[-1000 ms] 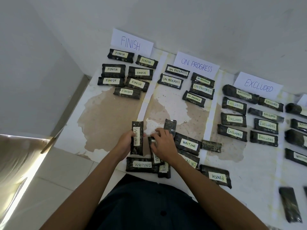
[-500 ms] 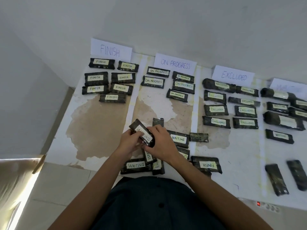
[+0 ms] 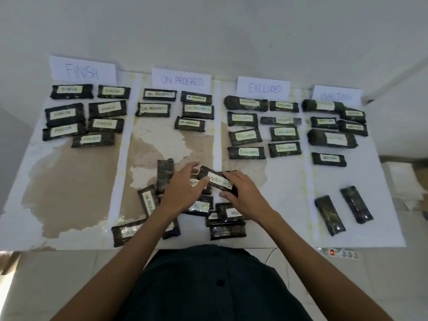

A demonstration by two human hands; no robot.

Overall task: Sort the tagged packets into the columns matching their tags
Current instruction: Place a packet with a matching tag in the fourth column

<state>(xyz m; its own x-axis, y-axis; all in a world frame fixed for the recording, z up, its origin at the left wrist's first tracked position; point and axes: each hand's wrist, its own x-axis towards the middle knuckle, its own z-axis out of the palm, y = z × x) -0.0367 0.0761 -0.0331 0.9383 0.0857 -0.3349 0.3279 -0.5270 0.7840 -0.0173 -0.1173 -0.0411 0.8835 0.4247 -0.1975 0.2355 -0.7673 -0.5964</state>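
A dark packet tagged WAITING (image 3: 218,180) is held just above the unsorted pile (image 3: 196,206) at the table's front middle. My right hand (image 3: 243,195) grips its right end, fingers over the top and thumb underneath. My left hand (image 3: 183,191) has its fingers spread, and only its thumb touches the packet's left end. Paper signs head four columns: FINISH (image 3: 82,71), ON PROGRESS (image 3: 181,80), EXCLUDED (image 3: 264,88) and WAITING (image 3: 335,96). Each column holds several tagged packets.
The pile includes an ON PROGRESS packet (image 3: 148,202), an upright untagged-side packet (image 3: 165,174) and an upside-down FINISH packet (image 3: 229,213). Two face-down packets (image 3: 342,209) lie low in the WAITING column. A power strip (image 3: 342,253) sits past the table's front right edge.
The WAITING packet went from upright in my left hand to lying across, now gripped by my right hand. My left fingers have spread off it. The view swung right.
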